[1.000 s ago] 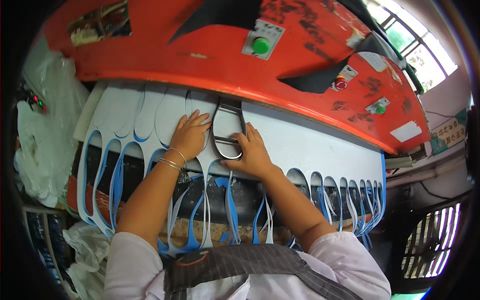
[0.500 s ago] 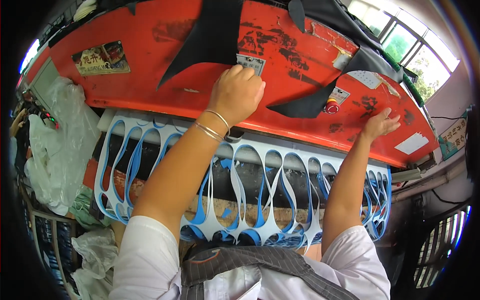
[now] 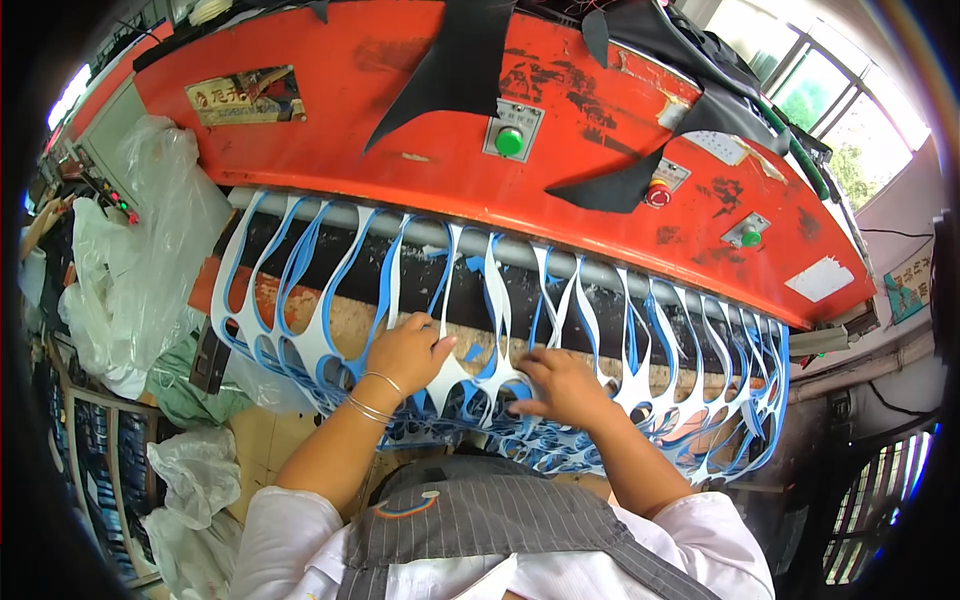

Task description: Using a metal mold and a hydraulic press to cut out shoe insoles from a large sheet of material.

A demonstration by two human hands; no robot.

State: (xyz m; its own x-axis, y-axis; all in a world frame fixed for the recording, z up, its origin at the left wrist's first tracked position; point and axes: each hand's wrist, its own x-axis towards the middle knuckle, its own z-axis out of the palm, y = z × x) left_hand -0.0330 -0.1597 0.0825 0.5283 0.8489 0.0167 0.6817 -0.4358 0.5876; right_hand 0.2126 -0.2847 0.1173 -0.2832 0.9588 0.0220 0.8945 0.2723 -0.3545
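A white-and-blue sheet punched full of rounded holes (image 3: 330, 345) stretches across in front of me, its thin strips running down from under the red machine (image 3: 400, 170). On its left middle part lies my left hand (image 3: 405, 358), fingers bent around a strip, thumb toward the right. My right hand (image 3: 568, 388) is to its right, fingers and thumb curled about another strip; some fingertips are hidden by the webbing. Closer to my body, the sheet sags into a tangled heap of loops (image 3: 520, 440).
The machine's front carries a left green button (image 3: 509, 142), a red knob (image 3: 658, 196) and a right green button (image 3: 750, 237). Black material scraps (image 3: 440, 70) hang over it. Clear plastic bags (image 3: 150, 220) are at left, above a metal rack (image 3: 100, 450).
Both hands have left the machine front and come down onto the sheet. The sheet now reaches nearer my body, and the green buttons that the hands covered are visible.
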